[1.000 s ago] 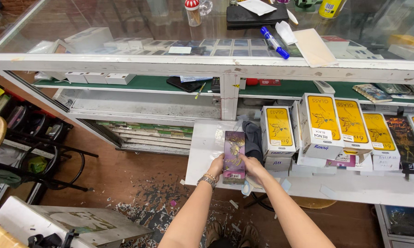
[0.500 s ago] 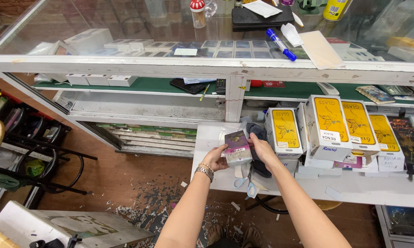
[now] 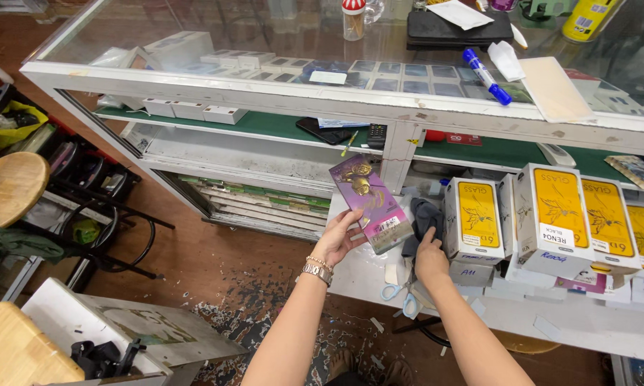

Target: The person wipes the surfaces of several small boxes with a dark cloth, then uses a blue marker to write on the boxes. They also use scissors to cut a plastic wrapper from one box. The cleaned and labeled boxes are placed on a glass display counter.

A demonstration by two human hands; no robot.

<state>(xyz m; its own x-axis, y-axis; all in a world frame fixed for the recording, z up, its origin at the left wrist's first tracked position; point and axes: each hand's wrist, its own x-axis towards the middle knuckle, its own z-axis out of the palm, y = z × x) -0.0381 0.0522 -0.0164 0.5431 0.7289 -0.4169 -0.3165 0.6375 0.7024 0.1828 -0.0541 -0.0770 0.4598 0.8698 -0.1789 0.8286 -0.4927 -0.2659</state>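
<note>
My left hand (image 3: 340, 237) holds a flat purple box with gold print (image 3: 369, 201), tilted up above a white shelf (image 3: 558, 325). My right hand (image 3: 432, 259) rests lower on that shelf, its fingers on a dark grey cloth (image 3: 423, 221) beside a white and yellow box (image 3: 473, 220). Blue-handled scissors (image 3: 402, 298) lie just below the right hand. A metal watch and a bead bracelet sit on my left wrist.
More white and yellow boxes (image 3: 559, 218) stand in a row at right. A glass display counter (image 3: 279, 43) spans the back, with a blue marker (image 3: 486, 76) and a black pouch (image 3: 459, 30) on top. Wooden stools (image 3: 8, 187) stand at left. Scraps litter the floor.
My left hand has lifted the purple box higher and to the left, holding it alone. My right hand has let go of it and dropped to the dark cloth.
</note>
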